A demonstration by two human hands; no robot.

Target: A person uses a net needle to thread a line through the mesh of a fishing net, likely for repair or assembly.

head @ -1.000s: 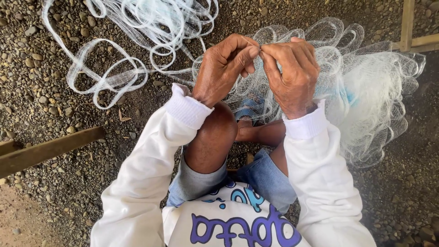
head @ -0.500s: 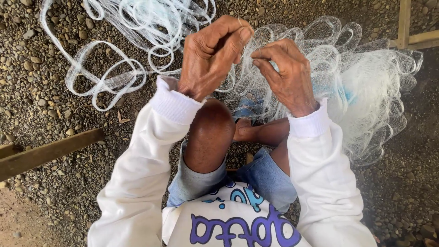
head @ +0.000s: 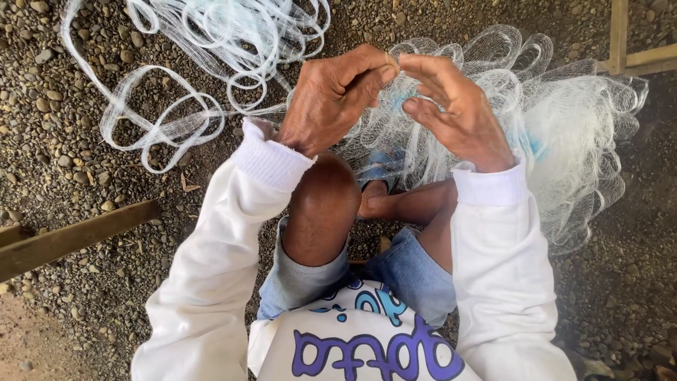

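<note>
The pale, translucent fishing net of fine white mesh (head: 564, 134) lies bunched on the gravel just beyond both hands, its gathered edge rising to the fingertips. The left hand (head: 337, 99) is curled over, thumb and forefinger pressed together on what looks like a single strand at the net's edge. The right hand (head: 451, 106) meets it fingertip to fingertip, forefinger and thumb nipping the same spot while the other fingers fan loosely open. I judge this to be fine work on one mesh or knot, right at the pinch point; whether a tool sits between the fingers is too small to tell. A next move would call for steady tension and a small, exact pull, since the thread is thin and easily lost. Left of the left hand, looped white cord-like net strips (head: 176, 113) sprawl over the grey pebble gravel (head: 63, 162). Nearer the person, a bare knee (head: 324, 204) rises below the left wrist, with a dark wooden plank (head: 77, 236) off to the left.
</note>
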